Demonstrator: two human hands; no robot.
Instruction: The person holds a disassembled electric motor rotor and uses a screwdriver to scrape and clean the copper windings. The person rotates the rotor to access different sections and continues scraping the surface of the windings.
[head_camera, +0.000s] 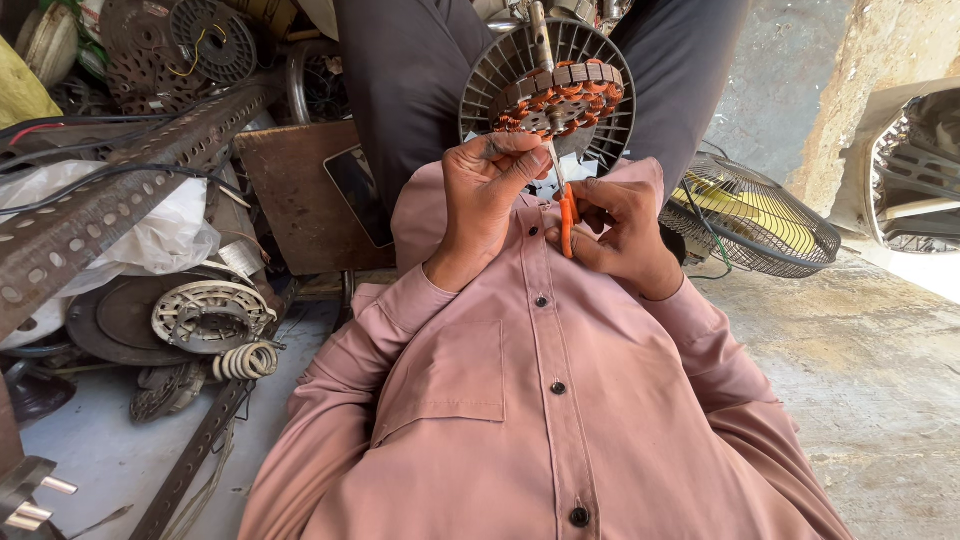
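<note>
A round grey fan motor housing (590, 45) with a metal shaft carries a stator wound with copper-orange coils (560, 98). It rests on my dark-trousered lap, above my pink buttoned shirt (540, 400). My left hand (487, 190) grips the lower edge of the stator, thumb pressed near the coils. My right hand (622, 232) is closed around a small orange-handled tool (566, 222), whose thin metal tip reaches up to the stator's underside. The two hands sit close together at chest height.
A perforated steel angle bar (110, 190) slants across the left over a white plastic bag (160, 235). Motor parts and coils (210, 315) lie below it, and a brown board (295, 190) stands behind. A wire fan guard with yellow blades (760, 215) lies on the concrete floor (860, 380) to the right.
</note>
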